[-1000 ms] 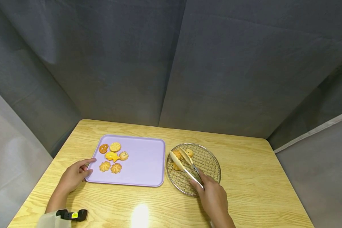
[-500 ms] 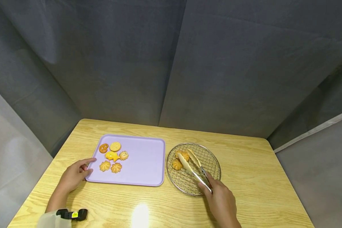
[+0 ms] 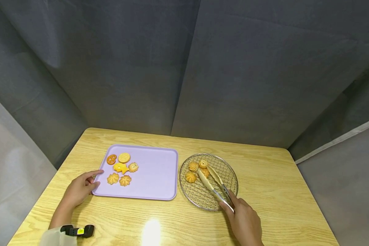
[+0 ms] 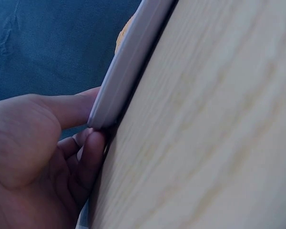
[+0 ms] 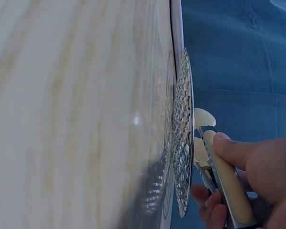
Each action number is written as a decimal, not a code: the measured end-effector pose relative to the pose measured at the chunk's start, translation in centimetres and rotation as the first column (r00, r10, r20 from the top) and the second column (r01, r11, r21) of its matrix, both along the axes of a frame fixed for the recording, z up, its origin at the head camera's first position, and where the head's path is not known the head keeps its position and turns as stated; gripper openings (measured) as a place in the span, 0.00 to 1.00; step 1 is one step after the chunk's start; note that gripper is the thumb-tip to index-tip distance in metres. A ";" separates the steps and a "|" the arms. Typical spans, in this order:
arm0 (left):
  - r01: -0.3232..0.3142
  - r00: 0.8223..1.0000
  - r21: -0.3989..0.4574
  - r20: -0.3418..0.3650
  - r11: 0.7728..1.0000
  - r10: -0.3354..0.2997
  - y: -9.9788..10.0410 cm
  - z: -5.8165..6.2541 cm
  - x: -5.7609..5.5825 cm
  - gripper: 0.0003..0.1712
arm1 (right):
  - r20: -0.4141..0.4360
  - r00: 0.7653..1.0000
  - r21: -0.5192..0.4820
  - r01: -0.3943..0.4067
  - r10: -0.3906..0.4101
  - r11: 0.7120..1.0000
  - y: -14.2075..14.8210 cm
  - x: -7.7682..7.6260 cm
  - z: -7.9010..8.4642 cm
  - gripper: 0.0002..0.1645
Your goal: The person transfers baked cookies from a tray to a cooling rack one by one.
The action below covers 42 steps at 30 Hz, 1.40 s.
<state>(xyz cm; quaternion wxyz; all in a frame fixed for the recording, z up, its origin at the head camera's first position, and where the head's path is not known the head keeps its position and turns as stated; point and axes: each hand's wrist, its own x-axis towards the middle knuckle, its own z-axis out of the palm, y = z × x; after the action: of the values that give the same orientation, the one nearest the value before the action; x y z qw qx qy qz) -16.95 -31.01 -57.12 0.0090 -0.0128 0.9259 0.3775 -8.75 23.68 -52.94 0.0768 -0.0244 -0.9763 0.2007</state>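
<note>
My left hand (image 3: 80,188) pinches the left rim of a lilac tray (image 3: 156,174); in the left wrist view the thumb and curled fingers meet at its edge. On the tray lie a pretzel (image 3: 111,159), a round biscuit (image 3: 124,158), a yellow fish-shaped biscuit (image 3: 120,167) and several fluted cookies (image 3: 125,180). My right hand (image 3: 245,220) grips metal tongs (image 3: 219,196) with cream tips over a round wire rack (image 3: 196,200). The tips stand apart, with a fluted cookie (image 3: 204,172) between them. A swirl cookie (image 3: 193,166), a ring-shaped cookie (image 3: 203,163) and another fluted cookie (image 3: 190,177) lie close by.
Tray and rack sit side by side on a wooden table (image 3: 283,191), a narrow gap between them. Dark grey curtains (image 3: 141,68) hang behind the table's far edge. A black strap (image 3: 78,231) goes round the left wrist.
The tongs have shifted right and nearer to me, and the fluted cookie between their tips has moved along the rack with them. More of the swirl cookie shows. The left hand has stayed put.
</note>
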 end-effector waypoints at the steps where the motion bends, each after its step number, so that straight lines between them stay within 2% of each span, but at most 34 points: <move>1: 0.001 1.000 -0.002 -0.001 1.000 -0.001 0.0 0.0 0.0 0.27 | 0.011 1.000 -0.001 0.000 0.000 1.000 0.0 0.0 0.0 0.35; 30: -0.004 1.000 -0.006 -0.007 1.000 0.004 -0.1 -0.3 -0.1 0.27 | 0.019 1.000 -0.021 0.001 -0.001 1.000 0.0 -0.1 0.0 0.36; 42: 0.000 1.000 0.003 -0.009 1.000 0.000 -0.1 -0.2 -0.1 0.27 | -0.039 0.999 -0.016 -0.006 0.005 1.000 -0.5 -0.3 0.4 0.37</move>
<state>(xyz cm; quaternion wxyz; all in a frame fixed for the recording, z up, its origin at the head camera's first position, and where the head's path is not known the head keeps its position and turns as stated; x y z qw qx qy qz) -17.09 -31.13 -57.31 0.0049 -0.0113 0.9253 0.3790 -9.02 23.22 -52.58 0.0949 -0.0185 -0.9731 0.2091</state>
